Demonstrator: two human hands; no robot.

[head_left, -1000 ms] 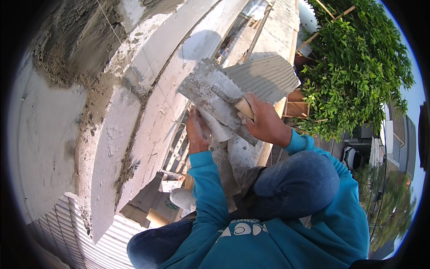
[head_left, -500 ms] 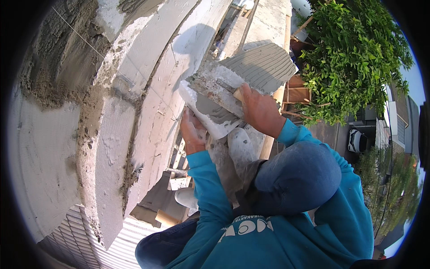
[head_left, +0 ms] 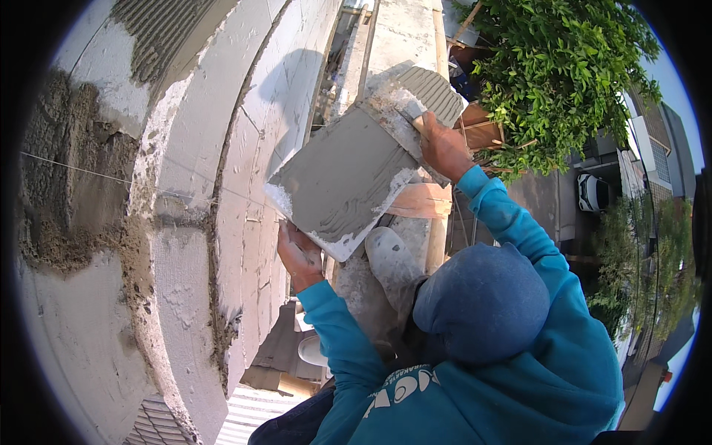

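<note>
My left hand (head_left: pixel 300 256) supports the near left corner of a white-edged rectangular slab (head_left: pixel 337 178), its fingers partly hidden beneath. Grey mortar covers the slab's upper face, smooth with slight streaks on the near part and ridged at the far end. My right hand (head_left: pixel 446 148) is closed round the handle of a mortar-smeared trowel (head_left: pixel 387 122). The trowel's blade lies across the slab, between the smooth and ridged mortar. Part of the blade is hidden by my right hand.
A pale wall (head_left: pixel 252 178) with rough mortar patches (head_left: pixel 70 185) rises on the left, crossed by a thin string (head_left: pixel 81 169). Below me runs a narrow plank walkway (head_left: pixel 400 33), where my boot (head_left: pixel 389 256) rests. A leafy tree (head_left: pixel 564 81) and, lower down, a parked car (head_left: pixel 592 193) are on the right.
The trowel has slid away across the slab toward its far right end. More smooth mortar shows behind it, and the visible ridged area is smaller. My left hand has shifted slightly left and nearer.
</note>
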